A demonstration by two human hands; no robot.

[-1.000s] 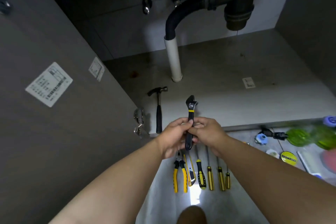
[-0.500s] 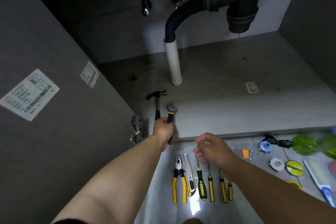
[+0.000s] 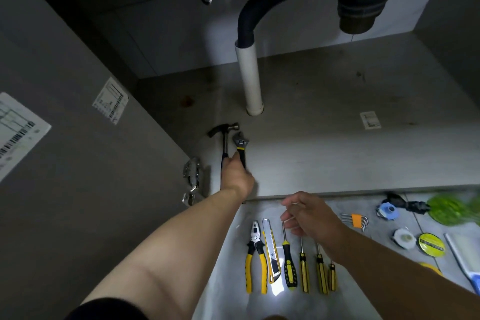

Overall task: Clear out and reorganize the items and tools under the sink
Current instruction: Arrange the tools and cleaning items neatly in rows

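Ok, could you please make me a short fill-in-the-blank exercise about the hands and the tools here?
1. The left hand grips the adjustable ____ beside the hammer.
2. The right hand hovers over the tool row and holds ____.
3. The pliers on the floor have ____ handles.

Missing words: wrench; nothing; yellow.

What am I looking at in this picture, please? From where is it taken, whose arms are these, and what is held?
The picture comes from a camera worn on a person's head, looking down into the cupboard under a sink. The two bare arms are that person's own. The left hand grips the handle of an adjustable wrench, close beside a hammer on the cupboard floor. The right hand hovers, loosely curled, holding nothing, above tools laid in a row outside: pliers, a utility knife, screwdrivers. Hex keys lie further right.
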